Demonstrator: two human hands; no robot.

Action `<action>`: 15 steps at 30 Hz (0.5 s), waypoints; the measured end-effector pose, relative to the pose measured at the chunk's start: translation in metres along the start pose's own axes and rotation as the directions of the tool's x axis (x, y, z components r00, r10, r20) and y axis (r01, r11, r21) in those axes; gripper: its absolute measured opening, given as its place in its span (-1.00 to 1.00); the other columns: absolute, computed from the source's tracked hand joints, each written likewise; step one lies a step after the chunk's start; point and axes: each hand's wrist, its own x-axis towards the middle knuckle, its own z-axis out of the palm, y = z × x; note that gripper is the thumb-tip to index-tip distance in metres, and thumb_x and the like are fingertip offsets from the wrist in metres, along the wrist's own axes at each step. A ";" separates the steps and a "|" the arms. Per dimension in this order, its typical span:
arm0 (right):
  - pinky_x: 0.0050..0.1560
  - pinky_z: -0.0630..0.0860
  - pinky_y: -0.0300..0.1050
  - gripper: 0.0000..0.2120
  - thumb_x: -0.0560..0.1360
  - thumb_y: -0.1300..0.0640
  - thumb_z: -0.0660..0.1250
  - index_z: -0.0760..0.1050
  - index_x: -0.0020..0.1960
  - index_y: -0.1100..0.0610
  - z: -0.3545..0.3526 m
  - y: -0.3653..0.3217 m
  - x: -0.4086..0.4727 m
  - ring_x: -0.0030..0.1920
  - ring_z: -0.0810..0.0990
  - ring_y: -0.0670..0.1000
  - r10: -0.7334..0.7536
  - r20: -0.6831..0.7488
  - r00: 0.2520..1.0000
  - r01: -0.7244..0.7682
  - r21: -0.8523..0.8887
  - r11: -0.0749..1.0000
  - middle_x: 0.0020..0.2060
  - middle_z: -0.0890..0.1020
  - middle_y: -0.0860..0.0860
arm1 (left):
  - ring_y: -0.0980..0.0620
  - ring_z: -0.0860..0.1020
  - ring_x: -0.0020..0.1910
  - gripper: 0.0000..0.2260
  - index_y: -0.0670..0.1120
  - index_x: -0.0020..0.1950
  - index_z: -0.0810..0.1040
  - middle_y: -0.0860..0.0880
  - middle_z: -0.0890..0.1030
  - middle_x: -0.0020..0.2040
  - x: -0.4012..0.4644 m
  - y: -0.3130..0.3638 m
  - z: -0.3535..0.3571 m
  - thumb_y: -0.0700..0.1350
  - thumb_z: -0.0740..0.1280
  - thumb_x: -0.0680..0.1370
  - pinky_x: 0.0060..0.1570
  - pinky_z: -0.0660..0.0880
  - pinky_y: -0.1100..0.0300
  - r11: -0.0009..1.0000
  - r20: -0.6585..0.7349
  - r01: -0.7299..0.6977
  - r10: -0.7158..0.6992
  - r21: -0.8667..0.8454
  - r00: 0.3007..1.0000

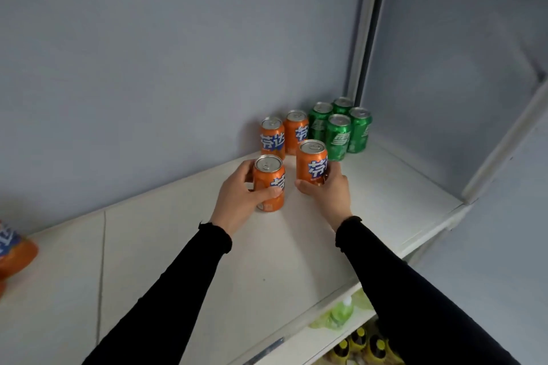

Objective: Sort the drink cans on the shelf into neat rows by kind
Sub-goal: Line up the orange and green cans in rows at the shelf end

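On the white shelf my left hand grips an upright orange can, fingers wrapped round its side. My right hand holds a second orange can just to the right, a small gap between the two. Behind them, against the grey back wall, stand two more orange cans side by side. To their right, in the shelf's back corner, several green cans stand in a tight block of two rows.
Another orange can lies at the far left edge of the shelf, partly out of view. The shelf's right end meets a white upright post. Below the front edge a lower shelf holds a green bottle and yellow-capped dark bottles.
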 end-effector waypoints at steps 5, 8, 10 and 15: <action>0.02 0.46 -0.04 -0.45 0.29 0.00 0.61 0.38 0.14 0.02 0.000 0.005 0.042 0.15 0.47 0.14 -0.057 -0.015 0.998 0.057 -0.018 0.998 0.06 0.59 0.02 | 0.15 0.63 0.13 -0.41 0.17 0.22 0.53 0.17 0.68 0.12 0.034 0.005 0.025 0.18 0.59 0.22 0.18 0.57 0.04 0.999 -0.044 0.028 -0.028 -0.018 0.999; -0.03 0.31 -0.12 -0.43 0.33 0.02 0.59 0.39 0.20 0.12 0.000 0.008 0.055 0.15 0.40 0.11 -0.091 0.004 0.996 0.091 -0.054 0.994 0.13 0.57 0.06 | 0.23 0.62 0.10 -0.41 0.21 0.20 0.51 0.19 0.67 0.13 0.046 0.010 0.040 0.16 0.59 0.21 0.08 0.55 0.24 0.998 -0.098 0.049 -0.053 -0.035 0.994; -0.01 0.31 -0.12 -0.40 0.32 0.00 0.59 0.40 0.24 0.12 -0.002 0.011 0.056 0.16 0.41 0.11 -0.130 0.029 0.991 0.132 -0.050 0.990 0.15 0.57 0.05 | 0.23 0.63 0.10 -0.40 0.16 0.26 0.52 0.16 0.67 0.15 0.051 0.010 0.047 0.08 0.61 0.26 0.06 0.57 0.24 0.997 -0.133 0.062 -0.067 -0.041 0.989; 0.08 0.55 0.05 -0.41 0.38 -0.08 0.54 0.40 0.31 0.01 -0.021 0.031 0.062 0.10 0.57 0.10 -0.225 0.123 0.967 0.236 -0.082 0.968 0.16 0.63 0.00 | 0.25 0.61 0.08 -0.40 0.04 0.32 0.45 0.14 0.62 0.20 0.052 0.007 0.060 -0.08 0.63 0.36 -0.01 0.54 0.32 0.997 -0.226 0.079 -0.080 -0.011 0.971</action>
